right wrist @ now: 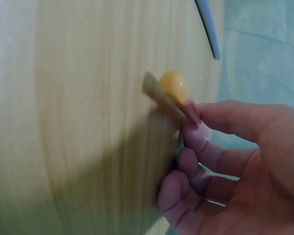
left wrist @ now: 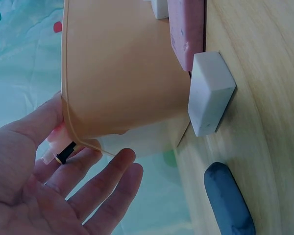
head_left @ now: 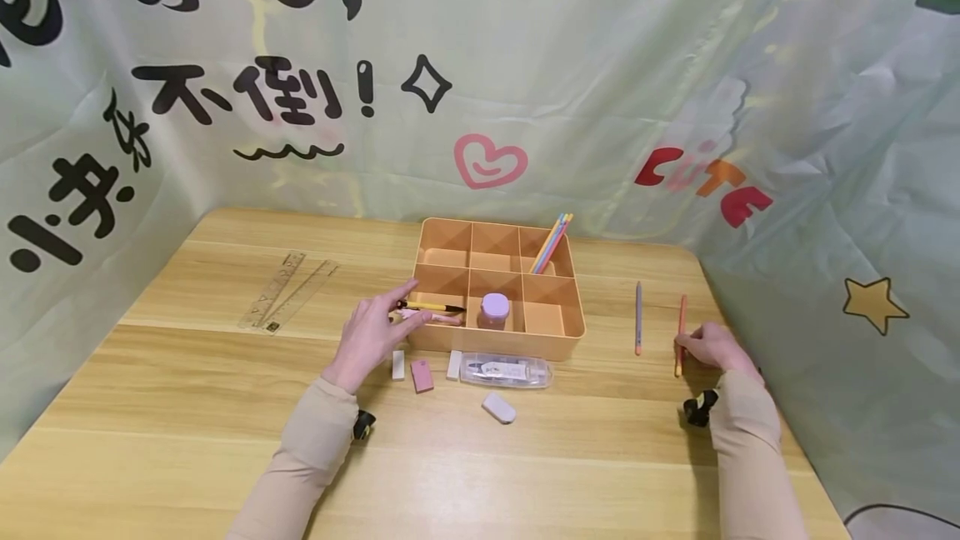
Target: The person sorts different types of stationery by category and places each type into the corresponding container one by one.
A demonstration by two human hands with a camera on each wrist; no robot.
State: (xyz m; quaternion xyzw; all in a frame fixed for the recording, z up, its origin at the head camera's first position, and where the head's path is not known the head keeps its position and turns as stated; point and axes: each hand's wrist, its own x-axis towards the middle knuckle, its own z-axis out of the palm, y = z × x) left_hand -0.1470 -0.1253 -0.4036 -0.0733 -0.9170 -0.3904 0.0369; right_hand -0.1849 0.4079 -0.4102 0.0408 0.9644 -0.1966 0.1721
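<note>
In the head view my right hand (head_left: 716, 347) pinches an orange-red pencil (head_left: 681, 315) between thumb and fingertips at the table's right side. Its rounded yellow end (right wrist: 174, 84) points out from the fingers, just over the wood, in the right wrist view. A purple pencil (head_left: 638, 319) lies to its left. My left hand (head_left: 375, 332) touches the left rim of an orange divided organizer (head_left: 517, 346), fingers loosely spread. Beside that hand, a yellow-and-black pen (head_left: 431, 306) and a pink pen (head_left: 442, 318) lie in the front left compartment.
The organizer also holds a purple-lidded jar (head_left: 494, 308) and several coloured sticks (head_left: 553, 242). In front lie a pink eraser (head_left: 422, 376), white erasers (head_left: 498, 407) and a clear plastic case (head_left: 506, 371). Transparent rulers (head_left: 288, 294) lie left; a printed cloth (head_left: 600, 90) hangs behind.
</note>
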